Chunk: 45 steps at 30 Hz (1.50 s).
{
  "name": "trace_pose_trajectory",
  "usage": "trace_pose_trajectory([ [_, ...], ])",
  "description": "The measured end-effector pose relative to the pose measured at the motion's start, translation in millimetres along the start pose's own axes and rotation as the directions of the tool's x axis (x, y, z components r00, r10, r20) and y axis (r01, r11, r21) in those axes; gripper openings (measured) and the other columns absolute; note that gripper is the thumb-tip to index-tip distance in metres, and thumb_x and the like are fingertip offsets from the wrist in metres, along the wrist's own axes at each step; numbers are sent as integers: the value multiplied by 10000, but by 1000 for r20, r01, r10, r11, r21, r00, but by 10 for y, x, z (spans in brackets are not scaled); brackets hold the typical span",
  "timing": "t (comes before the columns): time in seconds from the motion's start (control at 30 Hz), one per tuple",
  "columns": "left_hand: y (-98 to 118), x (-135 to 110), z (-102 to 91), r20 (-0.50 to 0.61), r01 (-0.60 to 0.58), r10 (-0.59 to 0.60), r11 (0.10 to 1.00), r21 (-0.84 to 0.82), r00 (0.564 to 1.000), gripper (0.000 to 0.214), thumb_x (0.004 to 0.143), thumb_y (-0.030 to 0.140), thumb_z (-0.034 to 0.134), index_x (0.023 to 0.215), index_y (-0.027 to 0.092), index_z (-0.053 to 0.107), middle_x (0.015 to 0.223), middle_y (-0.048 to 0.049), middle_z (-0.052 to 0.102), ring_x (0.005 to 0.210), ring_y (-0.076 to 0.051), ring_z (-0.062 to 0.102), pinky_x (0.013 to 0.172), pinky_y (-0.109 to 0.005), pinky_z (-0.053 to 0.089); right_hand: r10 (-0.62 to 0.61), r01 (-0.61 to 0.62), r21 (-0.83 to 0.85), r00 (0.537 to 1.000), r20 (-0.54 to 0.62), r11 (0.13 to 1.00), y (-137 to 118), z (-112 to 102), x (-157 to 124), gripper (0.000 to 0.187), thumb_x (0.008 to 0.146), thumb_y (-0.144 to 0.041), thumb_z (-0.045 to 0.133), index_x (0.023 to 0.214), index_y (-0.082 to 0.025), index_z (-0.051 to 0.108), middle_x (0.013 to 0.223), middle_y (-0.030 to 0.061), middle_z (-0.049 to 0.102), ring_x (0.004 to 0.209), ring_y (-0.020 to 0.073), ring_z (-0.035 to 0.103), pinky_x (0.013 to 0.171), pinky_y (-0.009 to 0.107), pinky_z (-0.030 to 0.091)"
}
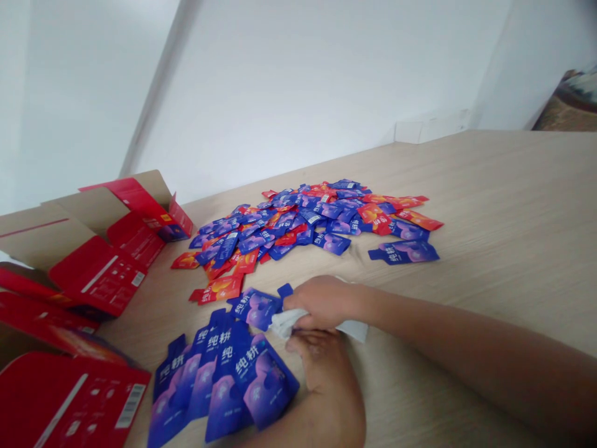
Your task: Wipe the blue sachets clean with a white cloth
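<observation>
My right hand is closed around a crumpled white tissue, and part of a white sheet shows beneath its wrist. A blue tab pokes out just past its fingers; the rest of that piece is hidden. My left hand lies just below, touching the right, with its fingers curled in and mostly out of sight. What it grips cannot be made out. Left of both hands lies a blue-purple pouch. Nearer to me, several more blue pouches overlap in a fanned row beside my left forearm.
A heap of blue and red-orange pouches spreads across the wooden table. One blue pouch lies apart at its right. Open red cartons line the left side. A white box stands by the wall at the back.
</observation>
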<state>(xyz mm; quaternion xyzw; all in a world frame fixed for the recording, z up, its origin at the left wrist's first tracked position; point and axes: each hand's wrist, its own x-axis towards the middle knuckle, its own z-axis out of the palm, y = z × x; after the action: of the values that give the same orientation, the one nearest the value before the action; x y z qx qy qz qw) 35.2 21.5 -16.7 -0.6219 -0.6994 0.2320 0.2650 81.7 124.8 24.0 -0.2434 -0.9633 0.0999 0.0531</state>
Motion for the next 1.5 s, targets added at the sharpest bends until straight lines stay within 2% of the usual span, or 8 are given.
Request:
trace_pose_trajectory([
  [0.27, -60, -11, 5, -24, -35, 35, 999, -11, 999, 399, 761, -18, 279, 915, 113, 623, 808, -235, 686, 722, -303, 658, 644, -367, 403, 122, -126, -70, 991, -57, 990, 175, 64, 2, 348, 790, -440, 475, 1071, -253, 559, 901, 72, 663, 801, 243, 614, 577, 294, 389],
  [0.47, -166, 70, 58, -57, -42, 38, 996, -77, 998, 429, 726, -54, 300, 921, 77, 659, 817, -207, 690, 728, -270, 656, 657, -366, 437, 25, -43, -117, 989, -147, 992, 37, 8, -10, 329, 796, -405, 475, 1071, -238, 544, 951, 69, 644, 819, 234, 611, 599, 299, 406],
  [0.63, -239, 93, 79, -72, -37, 30, 995, -98, 997, 445, 727, -57, 307, 955, 52, 673, 844, -185, 689, 760, -255, 649, 731, -410, 455, -45, 38, -96, 996, -76, 995, 22, 76, 20, 314, 822, -446, 429, 1023, -241, 555, 916, 63, 650, 775, 227, 617, 566, 295, 402],
  [0.8, -206, 70, 65, -77, -17, 12, 998, -62, 997, 465, 725, -62, 299, 952, 79, 680, 825, -166, 692, 763, -256, 649, 730, -415, 453, -3, -2, -80, 998, -56, 997, 56, 78, 18, 336, 820, -462, 431, 1043, -244, 556, 915, 66, 649, 786, 234, 615, 574, 300, 408],
  [0.97, -120, 75, 68, -48, -2, 3, 1000, 7, 999, 443, 738, -39, 315, 994, 57, 664, 878, -212, 687, 798, -284, 652, 746, -426, 437, 17, -31, -87, 987, -160, 996, -15, 13, 18, 340, 824, -435, 447, 1101, -255, 531, 970, 60, 629, 836, 229, 607, 605, 301, 414],
  [1.1, -54, 78, 74, -45, 27, -24, 998, 61, 999, 402, 745, -22, 344, 1006, 25, 645, 929, -243, 672, 839, -303, 646, 775, -433, 420, 19, -25, -63, 995, -94, 998, -9, 81, 57, 313, 830, -456, 439, 1038, -257, 563, 924, 53, 637, 814, 226, 612, 588, 296, 408],
  [1.37, -79, 39, 20, -55, 27, -22, 995, 92, 998, 353, 758, -14, 351, 968, 76, 620, 881, -215, 687, 791, -288, 656, 758, -419, 403, 189, -199, -82, 976, -109, 977, 180, 62, 28, 349, 811, -427, 487, 1102, -245, 551, 939, 77, 641, 842, 243, 605, 631, 309, 415],
  [1.5, -72, 50, 27, -25, 21, -20, 1000, 20, 999, 355, 771, -16, 346, 991, 40, 619, 901, -255, 669, 804, -314, 649, 752, -426, 405, 109, -122, -59, 976, -188, 991, 81, -31, 7, 331, 828, -413, 468, 1103, -242, 536, 957, 61, 632, 851, 226, 599, 643, 301, 409],
])
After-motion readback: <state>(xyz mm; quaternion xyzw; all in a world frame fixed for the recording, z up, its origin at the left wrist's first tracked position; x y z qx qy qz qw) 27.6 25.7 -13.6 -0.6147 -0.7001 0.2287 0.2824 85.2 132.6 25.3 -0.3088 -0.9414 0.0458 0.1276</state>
